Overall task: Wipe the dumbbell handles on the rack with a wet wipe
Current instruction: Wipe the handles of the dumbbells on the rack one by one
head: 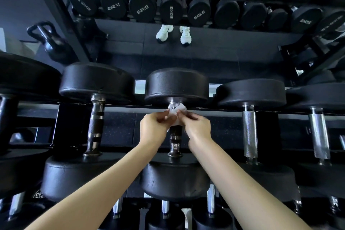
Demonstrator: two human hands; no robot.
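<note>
Rack: a black steel dumbbell rack [130, 107] fills the view, its crossbar passing under a row of dumbbells lying end-on to the camera.
Far row: a further row of black dumbbells [141, 6] with weights printed on their ends sits at the top of the view.
Centre dumbbell: a black round-headed dumbbell [176, 85] lies mid-frame, both arms reaching over its near head.
Neighbours: a dark-handled dumbbell [97, 80] lies just to the left and a chrome-handled dumbbell [251, 92] just to the right.
Kettlebell: a black kettlebell [50, 41] stands on the floor, upper left.
Left hand: the left hand [155, 127] has its fingers curled in, thumb and fingertips pinching the wipe's left edge.
Right hand: the right hand [197, 127] mirrors it, fingers curled and pinching the right edge; the tips are blurred.
Shoes: a pair of white trainers [164, 31] shows beyond the rack.
Handle: the centre handle [175, 136] shows bare metal between the wrists.
Wet wipe: the white wet wipe [175, 109] is bunched around the handle's far end, touching the collar under the far head.
</note>
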